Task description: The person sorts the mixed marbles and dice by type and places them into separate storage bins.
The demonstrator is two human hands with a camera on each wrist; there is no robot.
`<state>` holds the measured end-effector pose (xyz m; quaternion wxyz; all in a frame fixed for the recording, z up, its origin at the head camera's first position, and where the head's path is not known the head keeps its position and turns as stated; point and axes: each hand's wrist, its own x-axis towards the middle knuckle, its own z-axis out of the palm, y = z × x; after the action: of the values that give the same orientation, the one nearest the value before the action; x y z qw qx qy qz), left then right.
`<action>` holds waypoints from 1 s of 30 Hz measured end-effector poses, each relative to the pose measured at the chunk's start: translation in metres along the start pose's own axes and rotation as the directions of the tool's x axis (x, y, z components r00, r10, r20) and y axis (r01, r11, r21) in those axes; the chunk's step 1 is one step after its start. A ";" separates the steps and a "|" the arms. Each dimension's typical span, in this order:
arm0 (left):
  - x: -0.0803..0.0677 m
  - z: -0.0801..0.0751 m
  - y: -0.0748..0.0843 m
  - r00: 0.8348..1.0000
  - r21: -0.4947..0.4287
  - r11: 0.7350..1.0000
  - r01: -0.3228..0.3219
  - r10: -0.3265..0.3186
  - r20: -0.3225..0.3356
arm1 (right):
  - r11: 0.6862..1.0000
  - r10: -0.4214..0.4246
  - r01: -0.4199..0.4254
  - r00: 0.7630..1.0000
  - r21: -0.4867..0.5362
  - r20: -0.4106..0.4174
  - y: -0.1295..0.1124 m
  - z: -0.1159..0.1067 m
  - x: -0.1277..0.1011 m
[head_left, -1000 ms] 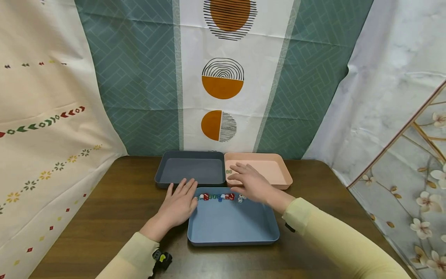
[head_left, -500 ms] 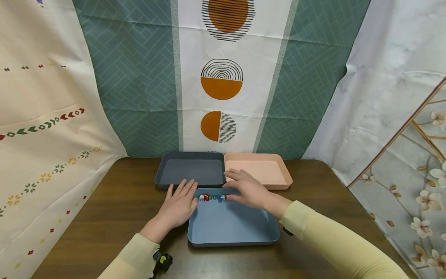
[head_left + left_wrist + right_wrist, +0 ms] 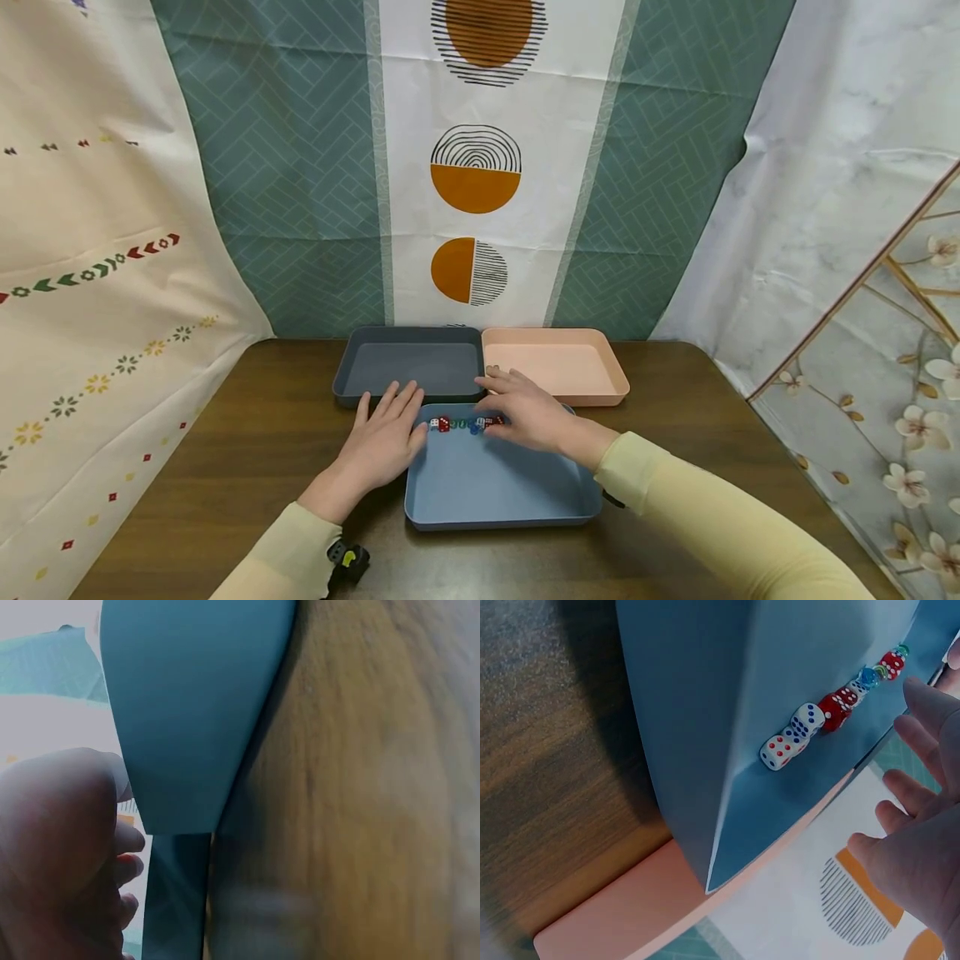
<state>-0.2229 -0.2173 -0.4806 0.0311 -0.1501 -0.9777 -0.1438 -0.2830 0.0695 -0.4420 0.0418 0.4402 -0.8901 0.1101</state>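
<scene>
A blue tray (image 3: 502, 487) lies on the table. Along its far side runs a row of small pieces: red dice (image 3: 835, 712), white dice (image 3: 777, 752), and small clear blue and green pieces (image 3: 869, 676) whose kind is hard to tell. My right hand (image 3: 528, 414) hovers over the row and the far rim, fingers spread and slightly bent; nothing shows between them. At the tray's left far corner is my left hand (image 3: 378, 437), fingers fairly straight, thumb by the rim. The left wrist view shows this hand (image 3: 60, 840) beside the tray's outer wall (image 3: 195, 712).
Behind the blue tray stand a dark grey tray (image 3: 412, 367) on the left and a pink tray (image 3: 573, 367) on the right, side by side. A small greenish piece (image 3: 492, 367) shows in the pink tray near my right fingertips. Patterned cloths (image 3: 315, 208) hang around the wooden table (image 3: 247, 467).
My right hand has moved left and a little nearer, from over the pink tray's front to over the row of dice. The left hand has stayed in place.
</scene>
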 end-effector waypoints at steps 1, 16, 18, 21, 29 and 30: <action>0.000 -0.001 -0.001 1.000 0.007 1.000 0.004 -0.004 0.000 | 1.000 -0.004 0.004 1.000 -0.003 0.000 0.000 0.001 0.000; -0.002 -0.002 -0.014 0.999 0.012 1.000 0.006 -0.007 0.035 | 1.000 -0.012 0.013 0.999 -0.018 0.034 -0.004 0.004 0.003; -0.002 -0.002 -0.014 0.999 0.017 1.000 0.005 -0.006 0.041 | 1.000 -0.019 0.020 0.999 -0.020 0.036 -0.004 0.003 0.003; -0.002 -0.002 -0.015 0.999 0.023 1.000 0.001 -0.002 0.040 | 0.999 -0.032 0.033 0.999 -0.031 0.036 -0.005 0.002 0.005; -0.002 -0.001 -0.016 0.999 0.028 1.000 -0.008 0.007 0.041 | 0.997 -0.029 0.033 0.998 -0.069 0.061 -0.009 0.002 0.009; -0.002 0.000 -0.016 0.999 0.030 1.000 -0.008 0.007 0.040 | 0.997 -0.027 0.032 0.997 -0.073 0.065 -0.009 0.002 0.009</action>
<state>-0.2256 -0.2325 -0.4847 0.0146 -0.1562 -0.9796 -0.1259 -0.2812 0.0564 -0.4412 0.0310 0.4549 -0.8878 0.0624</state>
